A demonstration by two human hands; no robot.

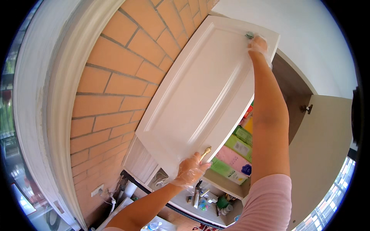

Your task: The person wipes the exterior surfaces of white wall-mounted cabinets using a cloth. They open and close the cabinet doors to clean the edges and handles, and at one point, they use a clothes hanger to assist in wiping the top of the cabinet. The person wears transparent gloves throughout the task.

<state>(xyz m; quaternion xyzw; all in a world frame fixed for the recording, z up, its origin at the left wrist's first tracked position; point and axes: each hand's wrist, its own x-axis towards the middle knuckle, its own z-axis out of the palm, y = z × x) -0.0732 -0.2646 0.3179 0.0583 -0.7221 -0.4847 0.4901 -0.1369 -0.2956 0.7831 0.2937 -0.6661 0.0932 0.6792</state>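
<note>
A white panelled cabinet door (pixel 189 92) stands swung open in front of me. My left hand (pixel 190 169), in a clear plastic glove, is closed at the gold door handle (pixel 205 153) by the door's lower edge. My right arm reaches up to the door's upper right corner. There my right hand (pixel 259 44), gloved in clear plastic too, presses a small grey-green cloth (pixel 249 35) against the door face. Only a crumpled bit of the cloth shows beyond the fingers, and its kind is hard to make out.
Inside the cabinet are green and pink packages (pixel 231 158). A second door (pixel 323 154) hangs open at the right. Below, an open shelf (pixel 185 202) holds small bottles and loose items. An orange tile wall (pixel 115 77) and a white window frame (pixel 58 96) run along the left.
</note>
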